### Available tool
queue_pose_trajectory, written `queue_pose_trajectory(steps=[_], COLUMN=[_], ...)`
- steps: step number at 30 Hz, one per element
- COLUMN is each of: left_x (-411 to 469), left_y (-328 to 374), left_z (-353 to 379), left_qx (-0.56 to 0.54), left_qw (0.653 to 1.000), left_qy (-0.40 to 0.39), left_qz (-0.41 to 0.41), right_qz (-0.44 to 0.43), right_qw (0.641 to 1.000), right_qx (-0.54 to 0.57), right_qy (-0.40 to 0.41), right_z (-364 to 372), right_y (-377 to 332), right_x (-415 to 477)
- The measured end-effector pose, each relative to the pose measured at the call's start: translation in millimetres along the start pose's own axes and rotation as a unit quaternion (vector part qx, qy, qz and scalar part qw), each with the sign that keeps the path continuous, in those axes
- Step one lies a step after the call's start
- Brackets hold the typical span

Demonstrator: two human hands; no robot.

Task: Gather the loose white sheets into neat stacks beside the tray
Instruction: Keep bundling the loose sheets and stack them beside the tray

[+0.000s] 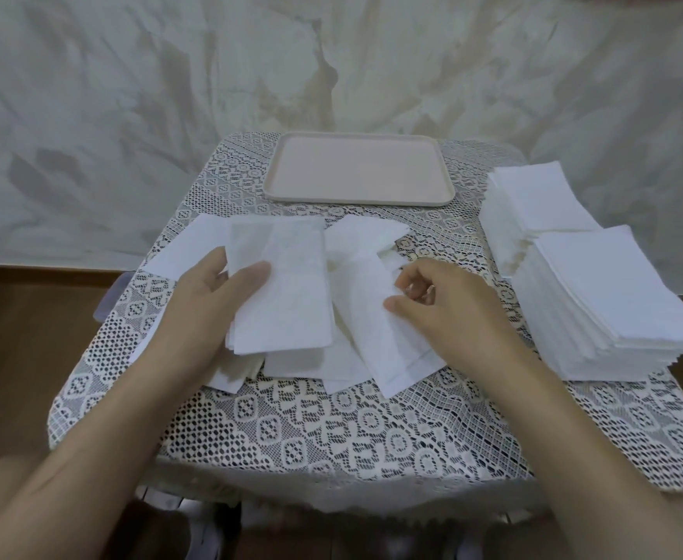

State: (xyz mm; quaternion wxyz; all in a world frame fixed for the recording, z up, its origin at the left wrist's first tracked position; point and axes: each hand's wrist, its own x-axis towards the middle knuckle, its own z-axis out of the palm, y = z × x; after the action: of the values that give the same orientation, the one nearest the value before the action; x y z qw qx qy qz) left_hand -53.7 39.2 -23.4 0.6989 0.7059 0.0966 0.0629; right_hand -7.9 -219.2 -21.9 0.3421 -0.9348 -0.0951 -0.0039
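Left hand (210,293) grips a sheet bundle (287,284); right hand (440,301) pinches a loose sheet (376,337); stacks (598,293) sit at the right edge of the tablecloth (331,430).

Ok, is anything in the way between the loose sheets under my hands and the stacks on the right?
Nothing visible. Only bare lace tablecloth lies between the loose sheets and the stacks. The right hand pinches one sheet; the tray sits farther back, off that path.

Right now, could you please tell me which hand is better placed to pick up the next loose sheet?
Right: the right hand pinches the angled loose sheet, while the left hand holds a gathered bundle.
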Motion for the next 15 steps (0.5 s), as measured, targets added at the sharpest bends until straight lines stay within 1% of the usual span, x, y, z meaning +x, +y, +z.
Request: queue_pose_trajectory(steps=[3,8,15], left_x=[-1.0,-1.9,-2.4], left_y=[-0.7,-1.1,0.0], left_z=[1.4,2.4,1.5], left_qx=[-0.002,-0.005,0.004], left_qw=[1.000,1.000,1.000], left_qy=[-0.006,-0.003,-0.009], left_qz=[-0.004,-0.006,-0.008], right_qz=[0.014,0.032,0.030], right_qw=[0.999,0.997,0.999], right_qx=[-0.033,-0.061,-0.033], right_qy=[-0.023,-0.038,-0.028], right_z=[5.1,8.3,6.8], right_y=[-0.5,-1.3,0.1], right_x=[2.5,7.0,7.9])
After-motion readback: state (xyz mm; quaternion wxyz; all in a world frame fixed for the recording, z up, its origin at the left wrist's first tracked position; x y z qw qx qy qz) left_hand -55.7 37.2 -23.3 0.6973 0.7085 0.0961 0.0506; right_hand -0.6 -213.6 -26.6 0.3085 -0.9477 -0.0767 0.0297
